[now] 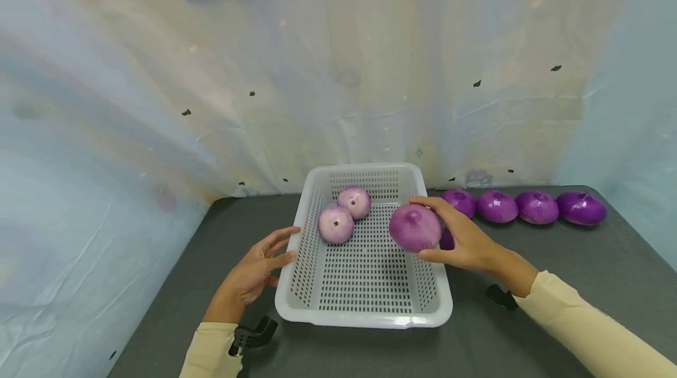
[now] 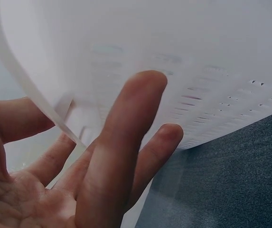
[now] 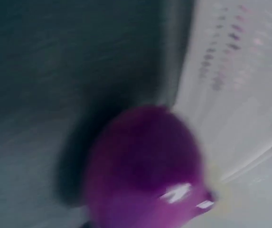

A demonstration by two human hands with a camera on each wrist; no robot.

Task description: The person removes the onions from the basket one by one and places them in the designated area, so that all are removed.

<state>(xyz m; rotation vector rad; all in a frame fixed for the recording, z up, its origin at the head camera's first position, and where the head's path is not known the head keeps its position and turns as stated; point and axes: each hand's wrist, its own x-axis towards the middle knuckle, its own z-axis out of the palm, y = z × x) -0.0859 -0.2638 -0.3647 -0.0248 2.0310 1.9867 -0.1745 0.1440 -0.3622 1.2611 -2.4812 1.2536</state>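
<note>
My right hand (image 1: pixel 465 243) holds a purple onion (image 1: pixel 415 228) above the right side of a white perforated plastic basket (image 1: pixel 365 320), with thumb and fingers on its right side. My left hand (image 1: pixel 259 269) is at the basket's left side, fingers loosely spread against the rim; the left wrist view shows these fingers (image 2: pixel 121 142) near the outer wall. Inside the basket, two paler onions, one in front (image 1: pixel 335 225) and one behind (image 1: pixel 354 202), lie touching at the left. A blurred dark purple onion (image 3: pixel 145 166) sits beside the basket in the right wrist view.
Right of the basket, a row of glossy purple onions (image 1: pixel 497 207) lies along the back of the dark grey table (image 1: pixel 560 284). The hand partly covers another onion (image 1: pixel 446 240) by the basket's right wall. A patterned curtain (image 1: pixel 338 72) hangs close behind the table.
</note>
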